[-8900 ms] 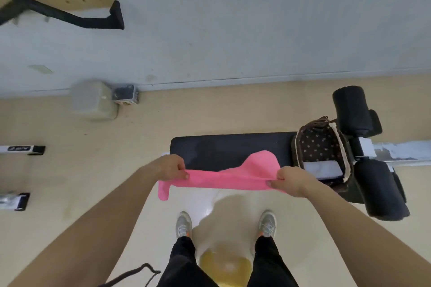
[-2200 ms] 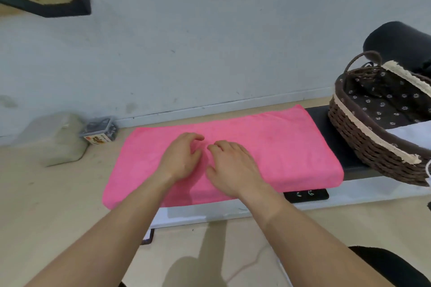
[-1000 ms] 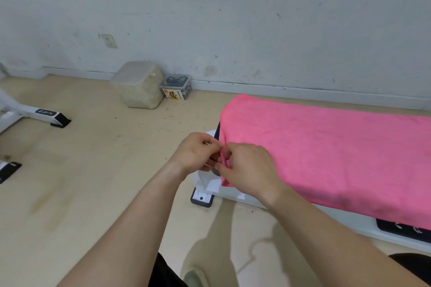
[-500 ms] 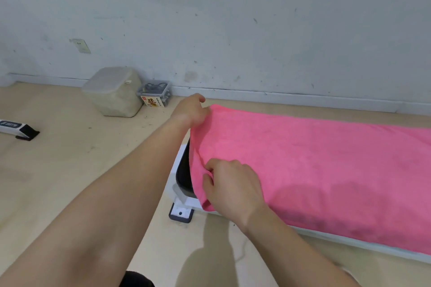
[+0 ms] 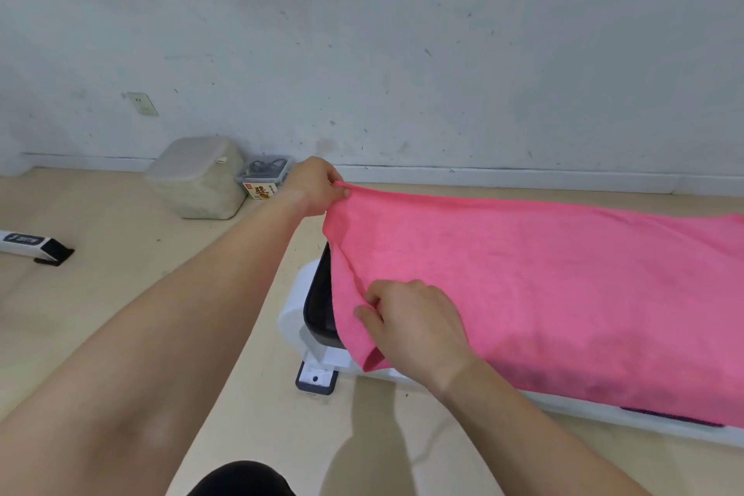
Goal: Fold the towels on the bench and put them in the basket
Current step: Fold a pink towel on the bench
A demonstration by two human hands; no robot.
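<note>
A bright pink terry towel (image 5: 543,294) lies spread along the black padded bench with a white frame (image 5: 320,302), draping over its near edge. The left hand (image 5: 312,185) pinches the towel's far left corner, lifted off the bench end. The right hand (image 5: 414,326) pinches the near left corner. The towel's right end is cut off, and the towel hides most of the bench.

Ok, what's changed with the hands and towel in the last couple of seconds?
Both hands left the middle of the towel, where they pressed flat, and went to its left end. The left hand now pinches the far corner, lifting it; the right hand grips the near corner. The towel still lies spread along the bench.
</note>
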